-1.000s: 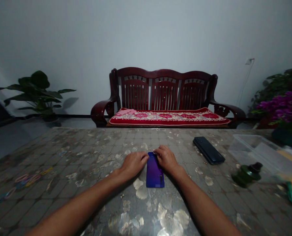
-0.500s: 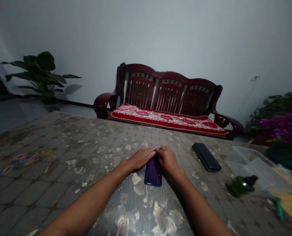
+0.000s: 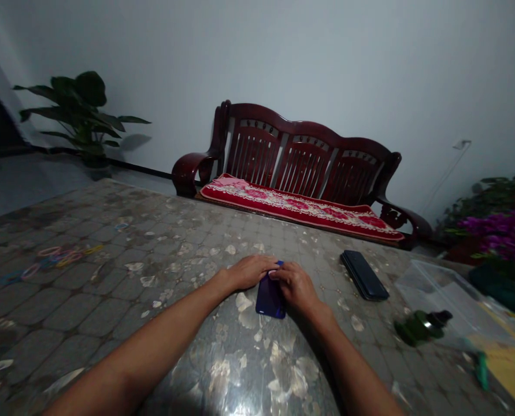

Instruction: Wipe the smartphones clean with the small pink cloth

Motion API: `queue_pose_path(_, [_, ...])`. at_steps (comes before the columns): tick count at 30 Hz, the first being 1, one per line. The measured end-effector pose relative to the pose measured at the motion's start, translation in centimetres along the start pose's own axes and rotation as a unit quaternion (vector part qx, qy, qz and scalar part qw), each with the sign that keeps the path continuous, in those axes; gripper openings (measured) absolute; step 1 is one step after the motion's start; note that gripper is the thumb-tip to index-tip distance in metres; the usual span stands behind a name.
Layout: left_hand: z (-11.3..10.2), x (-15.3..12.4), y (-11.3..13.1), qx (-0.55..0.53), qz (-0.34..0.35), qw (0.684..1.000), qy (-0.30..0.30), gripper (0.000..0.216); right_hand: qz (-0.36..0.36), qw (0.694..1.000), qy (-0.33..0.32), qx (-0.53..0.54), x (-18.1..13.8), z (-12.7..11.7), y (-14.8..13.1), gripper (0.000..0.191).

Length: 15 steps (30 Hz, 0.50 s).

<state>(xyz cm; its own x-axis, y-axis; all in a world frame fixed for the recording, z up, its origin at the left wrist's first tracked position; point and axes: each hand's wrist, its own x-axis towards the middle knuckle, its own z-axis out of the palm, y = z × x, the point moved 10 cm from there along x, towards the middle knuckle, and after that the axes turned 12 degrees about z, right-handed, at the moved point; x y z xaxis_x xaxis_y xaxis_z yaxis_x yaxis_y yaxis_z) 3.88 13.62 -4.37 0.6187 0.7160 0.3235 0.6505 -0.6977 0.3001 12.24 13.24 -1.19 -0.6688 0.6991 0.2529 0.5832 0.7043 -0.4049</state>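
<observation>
A purple-blue phone [image 3: 270, 301] lies back side up on the patterned table, its near end pointing towards me. My left hand [image 3: 252, 271] rests along its far left edge, fingers together and reaching across the top end. From the right, my right hand [image 3: 299, 284] bends over the phone's upper part with curled fingers, the fingertips close together near the left fingertips. Something small and pale shows at those fingertips; whether it is a nail or an object I cannot tell. Both hands hide most of the far end, though a bit of blue shows between them.
A dark phone-like case [image 3: 364, 275] lies to the right. Beyond it are a clear plastic box [image 3: 434, 289], a green bottle with a black cap [image 3: 422, 327] and a green tool [image 3: 481, 370]. Colourful bands [image 3: 62, 257] lie at left. A wooden bench [image 3: 300, 156] stands behind the table [image 3: 174, 242].
My right fingers have shifted slightly left and nearer over the phone's upper part, curling more. The left hand stays at the phone's far left edge. The camera view has tilted a little.
</observation>
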Motion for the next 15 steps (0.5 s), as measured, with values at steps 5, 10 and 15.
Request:
queue_pose_path(5, [0.7,-1.0,-1.6,0.032,-0.011,0.999,0.008,0.041,0.010,1.000,0.005,-0.015,1.4,0.6,-0.2,0.029])
queue_pose_path(10, [0.2,-1.6,-2.5,0.053,-0.028,0.998,0.026,0.041,-0.004,1.000,0.005,-0.007,2.5,1.0,-0.4,0.029])
queue_pose_path(15, [-0.1,-1.5,-2.0,0.064,-0.018,0.998,0.016,0.038,-0.029,0.999,0.005,0.024,1.9,0.5,-0.4,0.029])
